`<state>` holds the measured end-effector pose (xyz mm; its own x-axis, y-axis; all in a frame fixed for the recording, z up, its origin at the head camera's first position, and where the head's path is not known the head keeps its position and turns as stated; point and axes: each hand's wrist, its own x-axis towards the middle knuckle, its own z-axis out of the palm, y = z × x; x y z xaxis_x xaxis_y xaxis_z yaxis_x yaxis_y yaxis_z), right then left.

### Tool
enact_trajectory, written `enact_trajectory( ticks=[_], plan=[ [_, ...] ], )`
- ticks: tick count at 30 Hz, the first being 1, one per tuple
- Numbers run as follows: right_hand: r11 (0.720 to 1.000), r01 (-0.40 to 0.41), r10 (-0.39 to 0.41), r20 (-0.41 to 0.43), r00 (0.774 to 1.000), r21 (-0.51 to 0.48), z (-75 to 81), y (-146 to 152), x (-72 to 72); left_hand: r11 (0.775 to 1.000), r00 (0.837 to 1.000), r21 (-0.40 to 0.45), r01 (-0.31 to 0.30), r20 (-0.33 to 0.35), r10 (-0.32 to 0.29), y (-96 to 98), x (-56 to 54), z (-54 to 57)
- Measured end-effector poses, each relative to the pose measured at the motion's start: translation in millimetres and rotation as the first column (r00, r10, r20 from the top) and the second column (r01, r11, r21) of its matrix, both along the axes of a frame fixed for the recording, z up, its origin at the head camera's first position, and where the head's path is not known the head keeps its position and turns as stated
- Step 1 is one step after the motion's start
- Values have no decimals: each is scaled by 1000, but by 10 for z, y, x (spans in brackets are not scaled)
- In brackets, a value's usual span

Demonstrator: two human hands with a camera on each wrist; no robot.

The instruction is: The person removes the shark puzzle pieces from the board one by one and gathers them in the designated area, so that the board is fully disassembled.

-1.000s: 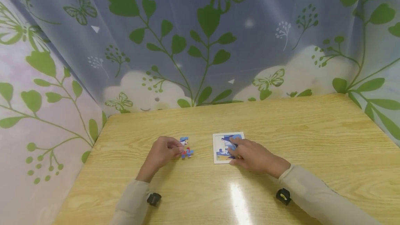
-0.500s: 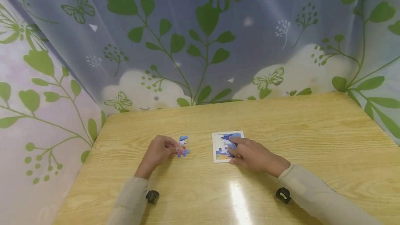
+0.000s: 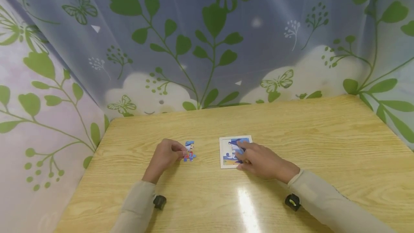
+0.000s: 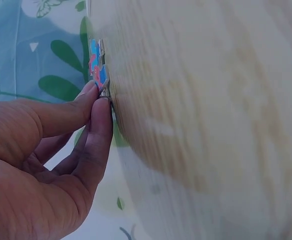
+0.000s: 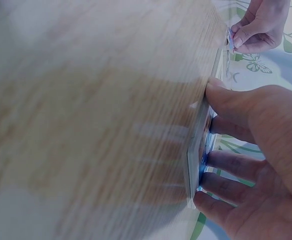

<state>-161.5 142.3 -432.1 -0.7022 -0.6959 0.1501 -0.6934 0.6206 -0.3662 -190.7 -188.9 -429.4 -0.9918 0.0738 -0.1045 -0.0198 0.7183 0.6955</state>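
My left hand pinches the edge of a red and blue jigsaw piece between thumb and fingers, low at the tabletop. Directly beyond that piece is a blue and white jigsaw piece; the two overlap or meet at their edges in the head view. My right hand rests on a square puzzle tray with a white border. Its fingers lie spread over the pieces on the tray's right side, and the thumb sits at the near border. Blue and orange pieces fill the tray's right and lower parts; its upper left shows bare white.
The wood-grain table carries the tray and loose pieces, with a bright glare streak in front of the tray. A leaf-patterned curtain hangs along the back and sides. Dark wrist devices sit under both sleeves.
My left hand has drawn the red and blue piece slightly left, so it now lies straighter below the blue and white one. The right hand and tray stay in place.
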Motion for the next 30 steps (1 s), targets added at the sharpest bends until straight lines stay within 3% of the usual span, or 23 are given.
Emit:
enact_trajectory(
  ticks=[7,14,23,30],
  plan=[
    [1000,-4,4,2,1000,1,7,-10,0,1000,1000,-18,-7,7,7,0,-3,8],
    [1000,-4,4,-1,1000,10,11,-10,-1,1000,999,-24,-4,-35,3,21,7,51],
    [1000,5,-5,10,1000,11,-10,3,-7,996,995,42,82,-65,-79,254,58,137],
    [1000,10,-11,17,1000,15,-23,6,-9,987,983,-15,157,-93,-158,499,75,120]
  ],
)
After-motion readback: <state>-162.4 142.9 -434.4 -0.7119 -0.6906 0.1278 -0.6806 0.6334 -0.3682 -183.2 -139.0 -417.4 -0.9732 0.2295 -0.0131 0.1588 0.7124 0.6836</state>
